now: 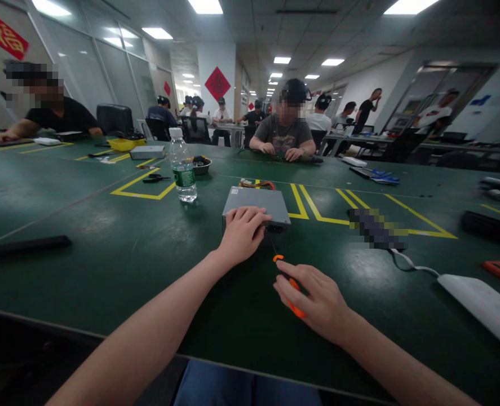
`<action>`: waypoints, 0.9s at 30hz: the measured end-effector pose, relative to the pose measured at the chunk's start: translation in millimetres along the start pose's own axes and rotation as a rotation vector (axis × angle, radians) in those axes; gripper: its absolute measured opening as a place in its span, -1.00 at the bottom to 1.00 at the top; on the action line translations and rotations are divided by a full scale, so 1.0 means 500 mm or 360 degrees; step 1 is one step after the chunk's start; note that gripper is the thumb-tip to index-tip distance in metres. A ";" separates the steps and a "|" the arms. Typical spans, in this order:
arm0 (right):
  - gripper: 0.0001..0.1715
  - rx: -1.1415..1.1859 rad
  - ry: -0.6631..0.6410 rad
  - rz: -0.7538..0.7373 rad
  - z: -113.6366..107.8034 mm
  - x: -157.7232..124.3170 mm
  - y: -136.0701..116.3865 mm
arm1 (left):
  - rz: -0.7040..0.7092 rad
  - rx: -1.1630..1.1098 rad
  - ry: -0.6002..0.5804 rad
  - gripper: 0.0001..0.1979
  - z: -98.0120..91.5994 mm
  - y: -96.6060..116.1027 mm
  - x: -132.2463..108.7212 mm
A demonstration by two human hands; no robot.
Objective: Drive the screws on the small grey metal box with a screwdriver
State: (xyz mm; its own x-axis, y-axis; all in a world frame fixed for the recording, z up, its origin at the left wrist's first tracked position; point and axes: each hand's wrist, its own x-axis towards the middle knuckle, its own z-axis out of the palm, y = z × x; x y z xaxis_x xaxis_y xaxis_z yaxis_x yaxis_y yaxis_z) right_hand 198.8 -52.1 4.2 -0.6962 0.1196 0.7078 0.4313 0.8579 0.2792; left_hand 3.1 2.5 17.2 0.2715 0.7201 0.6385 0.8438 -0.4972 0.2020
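Note:
A grey metal computer power supply sits on the green table, its socket side facing me and its coloured cables bunched behind it. My left hand grips its near left part, fingers over the top and thumb down by the front face. An orange-handled screwdriver is in my right hand, with the index finger stretched along it towards the orange collar. The thin shaft points up at the front face below the socket. Whether its tip touches the case, I cannot tell.
A water bottle stands left of the power supply, near a dark bowl. A pixelated phone-like device is cabled to a white power bank at the right. Yellow tape marks the table. A person sits opposite.

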 end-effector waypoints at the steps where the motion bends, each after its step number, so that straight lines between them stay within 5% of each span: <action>1: -0.86 0.0021 0.0022 0.0026 -0.001 0.000 0.000 | 0.0003 0.0001 0.0002 -0.75 0.000 0.000 0.000; 9: -0.53 0.0322 -0.0204 0.0050 -0.014 0.004 -0.006 | 0.0011 -0.0002 -0.0018 -0.71 -0.004 0.000 -0.002; 15: -0.73 0.0350 -0.0147 -0.0080 -0.020 0.015 -0.014 | -0.0001 0.0000 -0.0036 -0.70 -0.003 0.001 -0.001; 22: -0.57 0.0656 -0.0197 0.0117 -0.011 -0.001 -0.013 | -0.0005 -0.0002 -0.0026 -0.71 -0.004 0.003 -0.001; 27: -0.65 0.0482 -0.0292 -0.0030 -0.021 0.012 -0.016 | 0.0000 -0.0004 -0.0025 -0.71 -0.001 0.000 -0.001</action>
State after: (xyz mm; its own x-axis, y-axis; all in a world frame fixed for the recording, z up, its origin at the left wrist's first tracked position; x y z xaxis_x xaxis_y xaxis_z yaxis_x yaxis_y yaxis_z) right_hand 197.2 -63.4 13.0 -0.8056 0.1668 0.5685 0.2469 0.9668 0.0663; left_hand 3.0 1.9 17.1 0.2786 0.7277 0.6267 0.8427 -0.4983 0.2040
